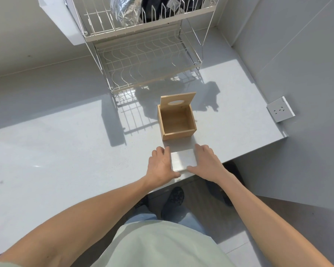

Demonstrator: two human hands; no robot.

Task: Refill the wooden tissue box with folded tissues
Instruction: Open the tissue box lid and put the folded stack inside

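Observation:
The wooden tissue box (176, 134) stands on the white counter with its inside bare. Its lid (177, 102), which has an oval slot, leans upright against the box's far side. A white stack of folded tissues (183, 159) lies flat near the counter's front edge, just in front of the box. My left hand (161, 164) presses against the stack's left side and my right hand (205, 160) against its right side, thumbs at the near edge. Both hands grip the stack, which rests on the counter.
A two-tier white wire dish rack (143, 60) stands behind the box, with a foil bag (123, 10) on its upper tier. A wall socket (280, 109) sits on the right wall. The counter's front edge (239, 157) runs just right of my right hand.

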